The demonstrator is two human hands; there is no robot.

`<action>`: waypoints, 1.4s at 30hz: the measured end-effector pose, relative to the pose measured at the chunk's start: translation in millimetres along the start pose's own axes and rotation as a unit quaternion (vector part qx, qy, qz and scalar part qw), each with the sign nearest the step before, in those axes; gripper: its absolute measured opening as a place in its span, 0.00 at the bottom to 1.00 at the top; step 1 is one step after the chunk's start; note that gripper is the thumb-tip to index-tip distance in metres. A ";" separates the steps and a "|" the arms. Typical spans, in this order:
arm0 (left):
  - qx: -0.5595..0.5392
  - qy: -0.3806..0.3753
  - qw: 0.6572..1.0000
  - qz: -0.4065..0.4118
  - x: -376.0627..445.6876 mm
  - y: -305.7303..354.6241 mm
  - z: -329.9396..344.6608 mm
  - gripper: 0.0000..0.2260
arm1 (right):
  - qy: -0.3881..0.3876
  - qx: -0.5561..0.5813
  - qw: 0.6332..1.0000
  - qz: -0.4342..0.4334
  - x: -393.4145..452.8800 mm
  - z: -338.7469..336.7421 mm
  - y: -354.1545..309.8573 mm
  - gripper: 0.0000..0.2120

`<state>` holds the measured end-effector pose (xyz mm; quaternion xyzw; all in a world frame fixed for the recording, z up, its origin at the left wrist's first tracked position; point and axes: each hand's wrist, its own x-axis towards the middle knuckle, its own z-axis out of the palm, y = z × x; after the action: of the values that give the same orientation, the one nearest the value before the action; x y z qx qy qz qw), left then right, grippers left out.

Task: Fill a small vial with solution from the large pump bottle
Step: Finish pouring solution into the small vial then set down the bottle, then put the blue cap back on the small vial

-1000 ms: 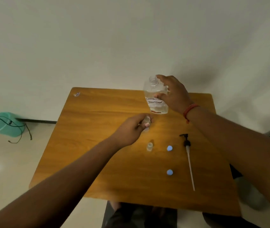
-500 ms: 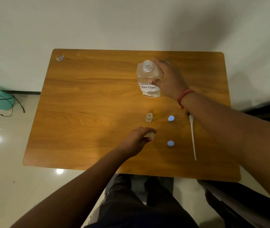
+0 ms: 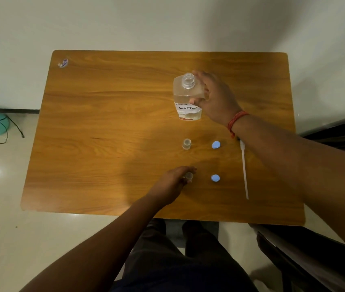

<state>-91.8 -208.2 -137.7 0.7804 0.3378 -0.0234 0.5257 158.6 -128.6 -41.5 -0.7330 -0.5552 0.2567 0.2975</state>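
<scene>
A small vial is pinched upright on the table between the curled fingertips of the left hand, presumably to steady it for filling. To the right, the large bottle, pump removed and neck open, is clasped around its body by the right hand. A second vial, two blue caps and the pump lie between and beside them, apparently set within easy reach.

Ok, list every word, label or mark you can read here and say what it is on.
"SOLUTION": handwritten, lower line of the white label on the large bottle.
Upper line of that label: starts "CONTA", the rest is covered by the right hand.
Sticker at the table's far left corner: too small and blurred to read.
</scene>
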 end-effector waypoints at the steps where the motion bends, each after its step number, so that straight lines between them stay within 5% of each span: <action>1: -0.002 0.001 1.000 -0.001 0.3 -0.3 -0.1 0.19 | -0.004 0.004 1.000 -0.001 -0.5 0.1 1.0 0.34; 25: 0.035 -0.005 0.999 -0.021 -8.5 -12.4 -18.9 0.32 | -0.027 0.094 0.995 0.035 -16.7 0.4 23.7 0.46; 33: 0.032 0.063 0.996 -0.050 -5.2 -19.5 -43.2 0.29 | 0.023 -0.024 0.998 0.046 -54.9 12.1 63.6 0.31; 42: 0.009 0.128 0.990 -0.053 35.7 -1.8 -53.9 0.23 | -0.063 -0.207 0.976 -0.007 -99.4 36.3 95.7 0.19</action>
<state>-82.6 -144.7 -129.1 0.7628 0.4429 0.0457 0.4689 171.1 -239.0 -131.0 -0.7573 -0.6189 0.1799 0.1057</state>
